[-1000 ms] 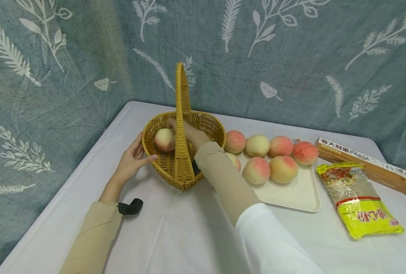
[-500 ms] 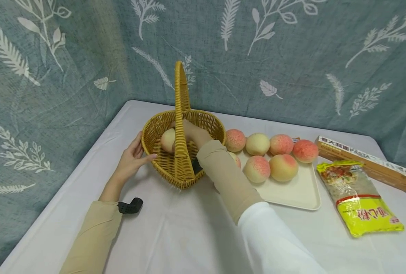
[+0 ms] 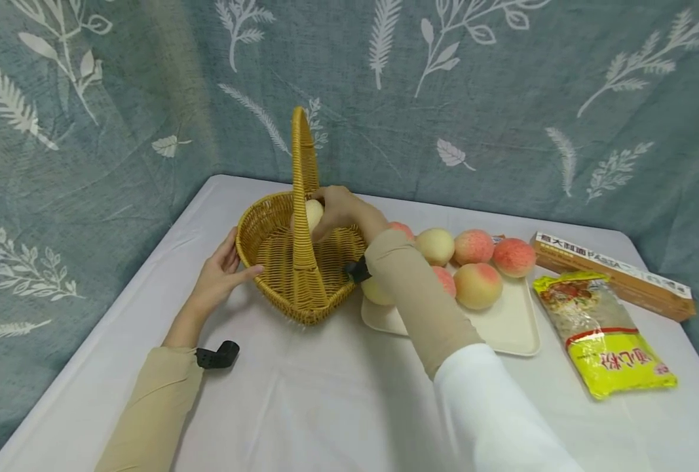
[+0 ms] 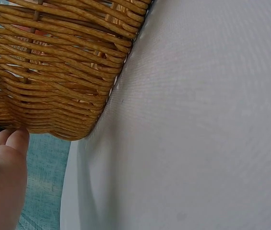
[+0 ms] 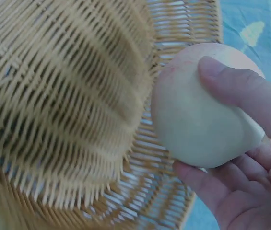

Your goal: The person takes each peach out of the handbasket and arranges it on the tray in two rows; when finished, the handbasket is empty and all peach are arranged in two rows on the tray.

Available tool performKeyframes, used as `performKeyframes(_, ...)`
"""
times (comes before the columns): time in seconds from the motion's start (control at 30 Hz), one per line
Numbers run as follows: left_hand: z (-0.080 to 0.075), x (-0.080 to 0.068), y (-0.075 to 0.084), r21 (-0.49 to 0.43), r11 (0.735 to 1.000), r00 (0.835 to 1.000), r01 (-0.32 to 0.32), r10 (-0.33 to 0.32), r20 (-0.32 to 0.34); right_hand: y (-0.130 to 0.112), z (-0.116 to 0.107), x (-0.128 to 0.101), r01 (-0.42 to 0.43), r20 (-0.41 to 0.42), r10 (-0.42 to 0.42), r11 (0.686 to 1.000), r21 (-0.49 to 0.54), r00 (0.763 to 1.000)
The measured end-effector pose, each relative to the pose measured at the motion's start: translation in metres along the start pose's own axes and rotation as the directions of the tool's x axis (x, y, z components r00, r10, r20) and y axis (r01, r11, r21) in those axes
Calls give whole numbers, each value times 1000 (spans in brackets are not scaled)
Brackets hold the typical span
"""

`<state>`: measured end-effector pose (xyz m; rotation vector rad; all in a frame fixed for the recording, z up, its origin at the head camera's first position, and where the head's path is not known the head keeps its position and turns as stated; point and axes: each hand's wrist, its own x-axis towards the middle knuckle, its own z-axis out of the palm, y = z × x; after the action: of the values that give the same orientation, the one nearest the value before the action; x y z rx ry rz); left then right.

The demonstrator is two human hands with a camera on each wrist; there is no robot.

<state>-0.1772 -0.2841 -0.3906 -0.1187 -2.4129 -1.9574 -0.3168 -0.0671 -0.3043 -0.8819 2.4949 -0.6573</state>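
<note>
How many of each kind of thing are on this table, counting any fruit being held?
Peaches: 8 (7 on the tray, some partly behind the sleeve; 1 peach in the right hand)
Basket: 1
Tray: 1
Yellow packet: 1
Pasta box: 1
Total: 12

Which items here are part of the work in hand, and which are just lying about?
In hand:
right hand holding a peach
left hand against the basket
tray of peaches

Lying about:
noodle packet
pasta box
</note>
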Motion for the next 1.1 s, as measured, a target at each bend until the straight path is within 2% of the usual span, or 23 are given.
performKeyframes(0.1,-1,1,0,4,1000,1000,6,-6,3,4,-9,-7,-3,-44,2,1000,-16,999)
performKeyframes(0.2,-1,1,-1,8,1000,1000,8,-8,13,7,-16,-17,-6,-81,7,1000,10,997)
performKeyframes(0.53,1,1,1,24,1000,1000,3,-4,12,26,-32,-50,55,-204,-14,979,197,979)
performKeyframes(0.8,0,1,0,34,999,1000,1,-1,5,44,-45,-85,38,-270,59,939,342,961)
performKeyframes(1.1,2,2,0,19,1000,1000,-6,6,16,76,-52,-131,-15,-336,194,883,469,922)
